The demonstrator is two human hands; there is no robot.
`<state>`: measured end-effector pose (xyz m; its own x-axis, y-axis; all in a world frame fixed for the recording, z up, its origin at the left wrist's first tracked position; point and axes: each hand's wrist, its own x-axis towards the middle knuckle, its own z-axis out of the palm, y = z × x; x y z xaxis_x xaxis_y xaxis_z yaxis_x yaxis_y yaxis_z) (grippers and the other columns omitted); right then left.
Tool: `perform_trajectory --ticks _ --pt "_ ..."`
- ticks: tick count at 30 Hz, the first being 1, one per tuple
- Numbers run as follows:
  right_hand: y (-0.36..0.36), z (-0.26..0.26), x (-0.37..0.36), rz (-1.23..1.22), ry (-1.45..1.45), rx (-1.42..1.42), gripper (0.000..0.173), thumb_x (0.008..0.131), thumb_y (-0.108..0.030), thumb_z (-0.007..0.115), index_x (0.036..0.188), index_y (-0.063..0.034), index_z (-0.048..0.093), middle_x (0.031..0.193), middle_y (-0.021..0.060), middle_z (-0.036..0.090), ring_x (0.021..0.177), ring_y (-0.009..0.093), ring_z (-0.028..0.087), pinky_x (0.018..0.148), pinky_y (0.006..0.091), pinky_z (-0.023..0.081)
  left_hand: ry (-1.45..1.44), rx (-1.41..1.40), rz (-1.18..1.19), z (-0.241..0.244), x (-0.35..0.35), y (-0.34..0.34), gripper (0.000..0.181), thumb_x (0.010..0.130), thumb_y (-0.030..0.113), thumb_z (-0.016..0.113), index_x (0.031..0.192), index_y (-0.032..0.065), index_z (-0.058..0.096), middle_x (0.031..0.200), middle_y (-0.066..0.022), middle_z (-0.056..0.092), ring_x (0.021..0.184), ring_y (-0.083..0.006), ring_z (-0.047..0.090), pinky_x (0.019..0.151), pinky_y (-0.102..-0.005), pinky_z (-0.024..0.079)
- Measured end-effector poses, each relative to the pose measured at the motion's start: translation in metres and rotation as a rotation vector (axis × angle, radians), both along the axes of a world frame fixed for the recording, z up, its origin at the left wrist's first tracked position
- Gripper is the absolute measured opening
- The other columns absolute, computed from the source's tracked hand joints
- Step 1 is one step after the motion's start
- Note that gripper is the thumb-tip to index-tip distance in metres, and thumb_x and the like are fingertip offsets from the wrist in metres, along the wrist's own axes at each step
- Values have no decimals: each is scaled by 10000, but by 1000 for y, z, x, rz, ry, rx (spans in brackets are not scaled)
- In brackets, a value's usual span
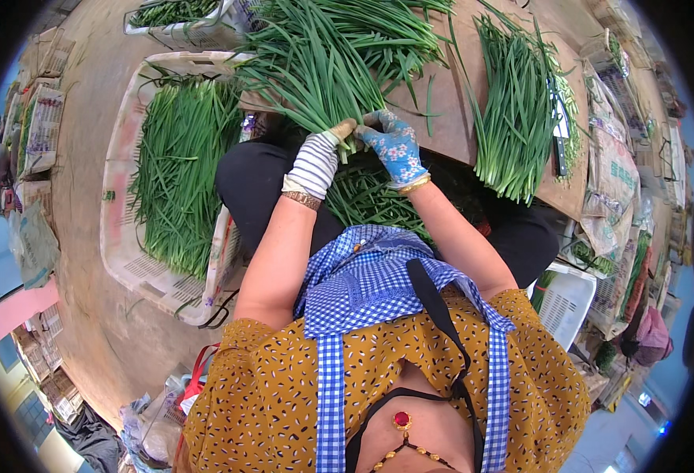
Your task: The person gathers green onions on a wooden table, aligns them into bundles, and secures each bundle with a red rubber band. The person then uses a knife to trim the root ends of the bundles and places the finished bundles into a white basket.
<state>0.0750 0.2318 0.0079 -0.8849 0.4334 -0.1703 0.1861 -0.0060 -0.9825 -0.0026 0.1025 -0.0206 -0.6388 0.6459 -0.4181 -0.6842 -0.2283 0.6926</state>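
Both hands grip a bunch of garlic chives (329, 83) by its pale stem ends, and its leaves fan out away from me. My left hand (311, 162) wears a white glove with dark stripes; its thumb and fingers close on the stems. Covered by a blue flowered glove, my right hand (397, 148) pinches the same bunch from the other side. Just beyond lies a pile of loose chives (400, 35) on the wooden board (441, 118). More green leaves (376, 198) lie below my hands, partly hidden by my arms and apron.
On the left stands a white plastic crate (122, 201) holding neatly laid chives (187, 171). A trimmed bundle (512, 112) lies at the board's right, beside a black-handled knife (559, 142) and cut stem pieces (573, 118). Another crate (199, 35) stands at the far left.
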Motion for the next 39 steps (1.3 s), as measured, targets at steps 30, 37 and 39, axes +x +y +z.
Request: perform_trajectory --ticks 30,37,39 --pt "50 1 2 -30 -38 914 233 784 -267 635 942 -98 653 941 99 645 853 276 622 735 372 487 -214 514 215 18 -9 3 291 817 25 589 1096 33 504 862 -98 525 835 -267 524 961 -532 407" --pt "47 16 -4 -147 -32 330 212 755 -149 675 930 -34 641 851 97 667 756 209 642 705 311 497 -143 249 127 -1 -8 -9 327 785 70 624 1093 2 540 1000 -144 587 835 -258 584 927 -458 445" --pt "33 21 7 -166 96 178 195 756 -131 675 920 -32 638 847 98 665 752 212 641 699 314 496 -99 206 130 -4 -6 -4 307 799 117 635 1072 4 552 991 -163 595 811 -255 589 851 -409 489"
